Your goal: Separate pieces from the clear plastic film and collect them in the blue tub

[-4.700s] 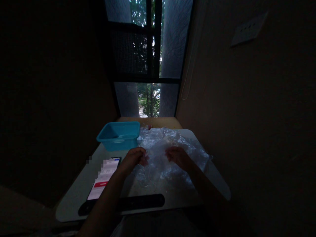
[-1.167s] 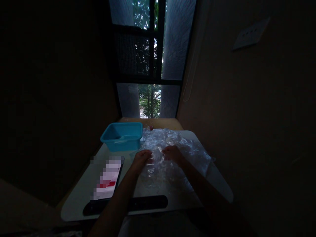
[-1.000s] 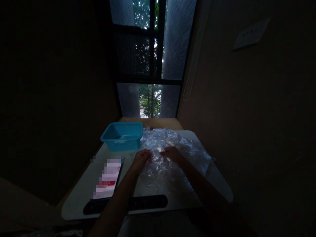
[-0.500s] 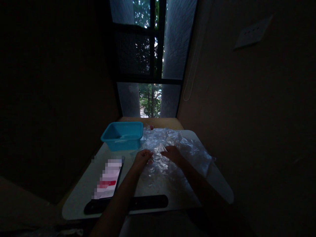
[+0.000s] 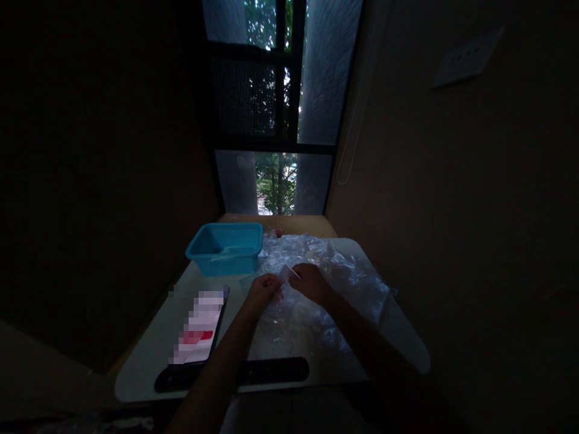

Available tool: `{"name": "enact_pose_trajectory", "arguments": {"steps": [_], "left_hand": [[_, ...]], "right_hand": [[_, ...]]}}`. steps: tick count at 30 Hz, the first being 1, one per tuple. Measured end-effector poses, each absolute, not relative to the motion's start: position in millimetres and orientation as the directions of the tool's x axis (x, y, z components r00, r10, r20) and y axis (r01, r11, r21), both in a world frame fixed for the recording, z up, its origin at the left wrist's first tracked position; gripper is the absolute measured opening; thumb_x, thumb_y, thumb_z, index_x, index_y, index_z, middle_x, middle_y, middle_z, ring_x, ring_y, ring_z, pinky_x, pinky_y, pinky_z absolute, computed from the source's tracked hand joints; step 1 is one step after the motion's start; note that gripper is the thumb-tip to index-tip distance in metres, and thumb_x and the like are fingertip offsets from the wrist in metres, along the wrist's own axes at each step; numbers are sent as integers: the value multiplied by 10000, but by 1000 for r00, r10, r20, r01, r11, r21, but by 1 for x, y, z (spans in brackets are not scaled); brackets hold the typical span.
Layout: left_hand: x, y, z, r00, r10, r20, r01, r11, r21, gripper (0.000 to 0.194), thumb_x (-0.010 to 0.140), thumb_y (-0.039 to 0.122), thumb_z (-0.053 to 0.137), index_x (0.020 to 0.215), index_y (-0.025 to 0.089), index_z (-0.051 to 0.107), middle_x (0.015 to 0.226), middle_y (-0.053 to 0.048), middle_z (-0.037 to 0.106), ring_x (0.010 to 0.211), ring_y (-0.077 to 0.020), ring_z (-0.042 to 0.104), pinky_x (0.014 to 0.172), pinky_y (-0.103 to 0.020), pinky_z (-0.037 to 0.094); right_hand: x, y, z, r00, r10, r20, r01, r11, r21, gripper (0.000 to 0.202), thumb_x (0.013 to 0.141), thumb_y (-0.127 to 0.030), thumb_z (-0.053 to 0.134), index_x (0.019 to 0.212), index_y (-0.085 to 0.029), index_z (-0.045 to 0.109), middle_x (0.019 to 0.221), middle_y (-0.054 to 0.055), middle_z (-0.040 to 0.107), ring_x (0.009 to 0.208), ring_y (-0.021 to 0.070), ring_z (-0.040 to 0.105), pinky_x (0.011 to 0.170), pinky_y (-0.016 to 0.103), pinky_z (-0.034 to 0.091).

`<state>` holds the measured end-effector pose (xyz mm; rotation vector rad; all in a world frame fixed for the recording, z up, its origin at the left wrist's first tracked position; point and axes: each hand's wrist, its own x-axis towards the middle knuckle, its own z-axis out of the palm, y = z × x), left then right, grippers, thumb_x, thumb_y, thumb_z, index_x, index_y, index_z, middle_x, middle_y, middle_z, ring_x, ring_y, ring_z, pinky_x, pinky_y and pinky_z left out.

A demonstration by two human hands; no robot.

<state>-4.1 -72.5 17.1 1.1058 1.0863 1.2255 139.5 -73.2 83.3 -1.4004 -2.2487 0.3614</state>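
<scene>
A pile of clear crinkled plastic bags [image 5: 335, 283] covers the middle and right of a small white table [image 5: 145, 355]. My left hand [image 5: 261, 292] and my right hand [image 5: 309, 282] sit close together over the pile. Both pinch one small clear plastic piece [image 5: 287, 272] that sticks up between them. The room is very dark, so finger details are faint.
A turquoise plastic tub [image 5: 225, 247] stands at the table's far left. A phone [image 5: 198, 327] with a lit screen lies at the near left. A black strip [image 5: 253, 372] runs along the front edge. A window [image 5: 278, 108] is behind; walls close in both sides.
My hands have drawn together from well apart on the plastic. They have lifted a small clear piece up between them. The tub and phone have not moved.
</scene>
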Motion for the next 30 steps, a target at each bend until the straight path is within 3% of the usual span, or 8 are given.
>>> {"name": "enact_pose_trajectory", "arguments": {"steps": [3, 7, 12, 15, 18, 23, 26, 30], "left_hand": [[-5, -73, 17, 56, 998, -18, -128, 25, 991, 253, 556, 364, 628, 496, 142, 522, 393, 26, 519, 352, -87, 449, 385, -204, 316], [-6, -71, 14, 76, 996, -37, -255, 56, 965, 241, 576, 358, 600, 508, 136, 535, 415, 14, 532, 391, -104, 491, 415, -215, 359], [-11, -72, 17, 109, 991, -81, -422, 119, 899, 269, 593, 381, 548, 582, 113, 564, 532, -36, 588, 472, -156, 563, 439, -253, 406], [-13, -71, 15, 123, 992, -28, -469, 83, 879, 162, 553, 269, 567, 601, 114, 572, 594, -38, 602, 517, -155, 574, 474, -254, 419], [-12, -70, 10, 98, 995, 1, -414, 40, 910, 110, 530, 189, 592, 616, 125, 570, 565, -14, 591, 505, -123, 548, 491, -231, 407], [-9, -73, 12, 98, 995, 35, -331, 0, 944, 245, 530, 268, 665, 722, 147, 573, 516, 27, 555, 445, -77, 478, 446, -191, 345], [-10, -77, 17, 208, 977, 42, -360, 36, 932, 396, 488, 287, 695, 847, 153, 592, 654, -10, 606, 538, -110, 531, 508, -222, 384], [-11, -79, 18, 241, 970, 18, -359, 72, 931, 371, 500, 294, 690, 828, 137, 622, 763, -62, 634, 682, -171, 569, 606, -268, 417]], "right_hand": [[134, -78, 86, -407, 877, 257, 809, 476, -344, 166, 681, -193, 443, 632, -147, 595, 658, 45, 583, 604, 120, 493, 549, 210, 318], [130, -79, 85, -407, 877, 256, 810, 476, -343, 166, 681, -180, 439, 674, -156, 603, 698, 47, 592, 642, 128, 502, 578, 215, 325], [131, -73, 81, -317, 903, 290, 678, 429, -596, 140, 644, -144, 440, 604, -142, 574, 589, 2, 535, 570, 101, 458, 524, 198, 308], [136, -69, 77, -234, 954, 186, 497, 282, -821, 114, 630, -182, 473, 545, -134, 530, 501, -36, 449, 511, 82, 413, 474, 189, 284], [141, -69, 72, -233, 971, 47, 262, 110, -959, 153, 608, -259, 521, 518, -137, 500, 457, -52, 403, 461, 72, 380, 452, 198, 273], [146, -74, 63, -249, 962, -110, -58, -128, -990, 175, 564, -316, 573, 551, -160, 495, 462, -45, 437, 433, 75, 403, 449, 214, 315], [147, -73, 59, -242, 961, -136, -72, -158, -985, 171, 564, -316, 577, 545, -166, 500, 475, -30, 455, 452, 84, 424, 462, 222, 337], [146, -69, 51, -222, 968, -120, -46, -134, -990, 153, 590, -314, 572, 555, -174, 522, 530, -1, 505, 519, 112, 468, 493, 237, 350]]}}
